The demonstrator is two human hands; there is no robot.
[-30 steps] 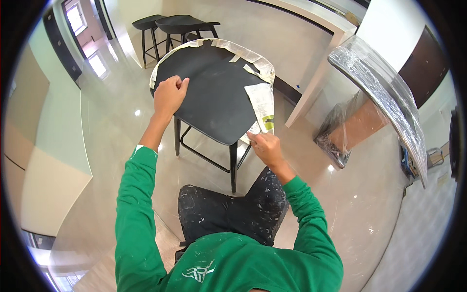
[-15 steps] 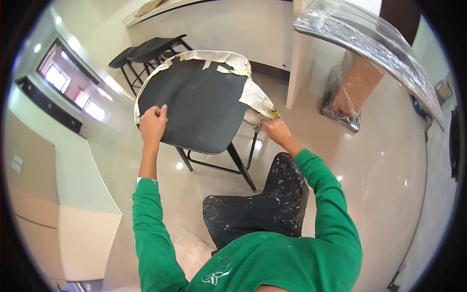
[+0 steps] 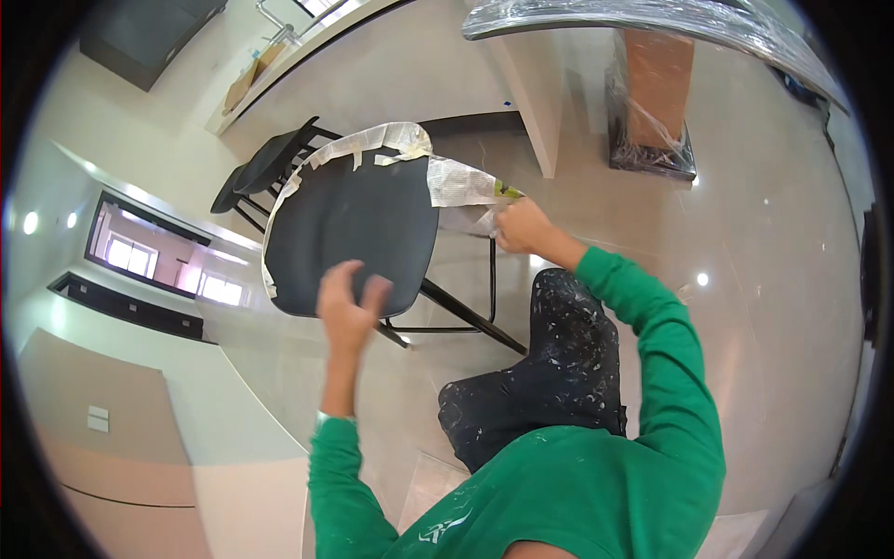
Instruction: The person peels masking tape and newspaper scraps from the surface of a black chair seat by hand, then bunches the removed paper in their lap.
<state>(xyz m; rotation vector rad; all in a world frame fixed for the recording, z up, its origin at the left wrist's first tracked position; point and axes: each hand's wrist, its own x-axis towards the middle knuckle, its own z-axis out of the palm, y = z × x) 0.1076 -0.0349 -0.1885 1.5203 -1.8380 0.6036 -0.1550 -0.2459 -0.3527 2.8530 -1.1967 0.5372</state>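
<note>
Paper-edged black stool [image 3: 363, 228]: one; further black stools [image 3: 270, 163]: two; bare hands [image 3: 345, 307]: two; film-wrapped curved slab [image 3: 643, 17]: one; film-wrapped brown block [image 3: 659, 88]: one; pale counter [image 3: 400, 79]: one; metal tap [image 3: 277, 26]: one.

Left hand [image 3: 352, 303] blurred, hiding part of chair [image 3: 354, 219]. Print on paper [image 3: 459, 184] too small. 2 stools [image 3: 271, 164] partly behind chair.

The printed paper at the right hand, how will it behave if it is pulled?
The printed paper is probably floppy and light, since it looks thin and wrinkled. It may tear under a hard pull, as it spans from the black seat to the right hand.
</note>
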